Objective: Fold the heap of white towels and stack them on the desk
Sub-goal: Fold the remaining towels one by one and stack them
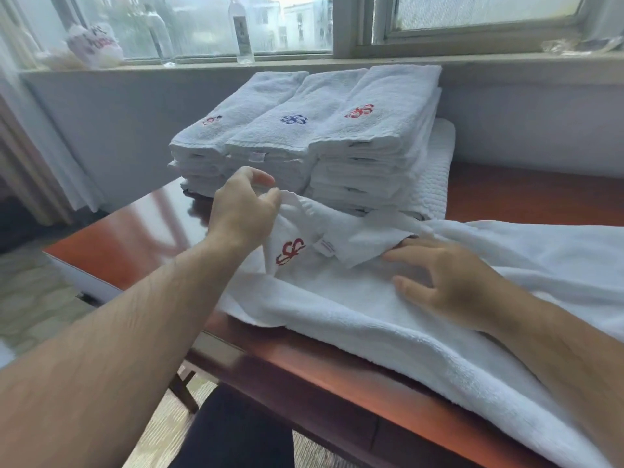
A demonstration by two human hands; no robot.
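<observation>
A small white towel (324, 238) with a red embroidered logo lies on the spread white towels (388, 319) across the desk (141, 231). My left hand (241, 211) pinches its raised far-left corner. My right hand (445, 278) rests flat on the spread cloth, fingertips touching the small towel's right edge. Behind them stand three stacks of folded white towels (304, 136) side by side, their top logos red, blue and red.
A quilted white mat (435, 170) lies under and behind the right stack. On the window sill stand a clear water bottle (241, 28) and a white plastic bag (93, 45). The desk's left edge drops to the floor; a dark chair seat (236, 430) is below.
</observation>
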